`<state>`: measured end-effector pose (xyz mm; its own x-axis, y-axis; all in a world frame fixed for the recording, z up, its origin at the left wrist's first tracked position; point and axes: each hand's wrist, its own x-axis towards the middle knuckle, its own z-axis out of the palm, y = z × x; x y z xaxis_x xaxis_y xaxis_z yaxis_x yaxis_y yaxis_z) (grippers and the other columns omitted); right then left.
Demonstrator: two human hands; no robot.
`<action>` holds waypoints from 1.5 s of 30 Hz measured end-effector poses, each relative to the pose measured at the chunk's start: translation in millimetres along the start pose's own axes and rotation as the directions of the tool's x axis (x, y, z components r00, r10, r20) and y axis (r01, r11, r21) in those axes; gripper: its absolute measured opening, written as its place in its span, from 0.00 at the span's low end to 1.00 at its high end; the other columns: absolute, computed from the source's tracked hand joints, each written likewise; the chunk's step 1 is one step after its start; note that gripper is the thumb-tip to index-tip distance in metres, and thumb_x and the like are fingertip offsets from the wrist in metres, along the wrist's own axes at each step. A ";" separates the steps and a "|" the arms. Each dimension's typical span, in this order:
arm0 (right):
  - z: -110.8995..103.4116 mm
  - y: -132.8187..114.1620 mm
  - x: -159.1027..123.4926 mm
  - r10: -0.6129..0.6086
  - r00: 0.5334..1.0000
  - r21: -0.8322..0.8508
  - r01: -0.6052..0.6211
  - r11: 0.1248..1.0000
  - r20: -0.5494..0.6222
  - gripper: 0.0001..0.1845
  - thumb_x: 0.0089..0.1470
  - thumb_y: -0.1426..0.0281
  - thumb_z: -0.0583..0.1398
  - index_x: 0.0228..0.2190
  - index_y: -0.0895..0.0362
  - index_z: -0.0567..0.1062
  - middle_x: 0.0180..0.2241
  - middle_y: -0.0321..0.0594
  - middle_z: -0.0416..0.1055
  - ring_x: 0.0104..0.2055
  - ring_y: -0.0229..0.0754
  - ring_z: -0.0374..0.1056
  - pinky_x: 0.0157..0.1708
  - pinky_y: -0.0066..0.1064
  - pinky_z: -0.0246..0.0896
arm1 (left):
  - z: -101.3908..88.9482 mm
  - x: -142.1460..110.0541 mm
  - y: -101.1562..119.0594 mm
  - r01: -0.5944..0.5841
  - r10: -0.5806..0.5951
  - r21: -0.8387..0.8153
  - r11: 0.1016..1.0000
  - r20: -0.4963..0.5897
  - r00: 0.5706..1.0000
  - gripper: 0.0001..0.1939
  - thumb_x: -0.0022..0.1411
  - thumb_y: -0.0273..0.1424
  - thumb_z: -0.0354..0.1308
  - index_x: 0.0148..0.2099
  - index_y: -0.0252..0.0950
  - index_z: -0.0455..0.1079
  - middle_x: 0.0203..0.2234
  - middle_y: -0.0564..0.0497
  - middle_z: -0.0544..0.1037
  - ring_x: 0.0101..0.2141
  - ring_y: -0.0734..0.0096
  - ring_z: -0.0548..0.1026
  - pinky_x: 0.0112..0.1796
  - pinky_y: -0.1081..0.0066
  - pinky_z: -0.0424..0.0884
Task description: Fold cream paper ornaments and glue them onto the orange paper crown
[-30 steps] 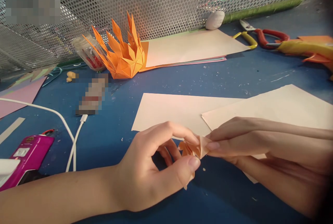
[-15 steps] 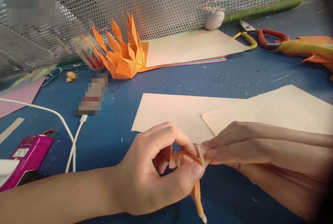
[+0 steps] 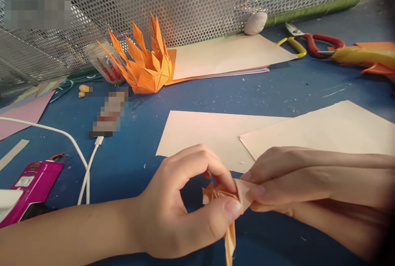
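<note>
Between the thumb and index finger of my left hand (image 3: 182, 204) is a pale orange piece of folded paper (image 3: 230, 241). It has pleated points at its left and a narrow stem-like part that hangs down past the lower edge of the picture. My right hand (image 3: 296, 183) comes in from the right and pinches a flat flap on the same paper's right side, its fingers pressed together. Part of the paper is hidden behind my left thumb and fingertips. Beyond my hands, two overlapping pale sheets (image 3: 203, 134) lie on the blue table (image 3: 185, 97).
An orange origami piece with tall points (image 3: 151, 72) stands near the mesh panel (image 3: 197, 2), beside a clear jar (image 3: 105, 62). Red-handled pliers (image 3: 324, 43) lie at the back right. On the left are a white cable (image 3: 89, 163) and a magenta device (image 3: 40, 179).
My right hand has shifted slightly right and down, drawing the paper flap out so more of it shows. The stem has swung a little left and lower. My left hand stays almost still.
</note>
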<state>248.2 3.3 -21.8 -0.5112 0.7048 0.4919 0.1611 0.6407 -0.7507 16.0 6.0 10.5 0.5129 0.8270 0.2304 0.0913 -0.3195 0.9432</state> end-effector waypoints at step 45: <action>8.2 -0.3 3.4 0.045 0.999 0.101 -0.046 0.994 0.012 0.08 0.65 0.73 0.63 0.38 0.44 0.77 0.31 0.33 0.79 0.31 0.39 0.78 0.29 0.28 0.74 | -3.5 3.3 1.7 0.484 -0.477 -0.172 0.858 0.087 0.875 0.03 0.54 0.24 0.68 0.33 0.34 0.78 0.25 0.50 0.81 0.26 0.73 0.76 0.30 0.75 0.74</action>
<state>239.4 3.0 -23.5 -0.5133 0.7294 0.4523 0.0980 0.5734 -0.8134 14.9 9.8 13.6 0.4793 0.8355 -0.2688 0.1803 0.2060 0.9618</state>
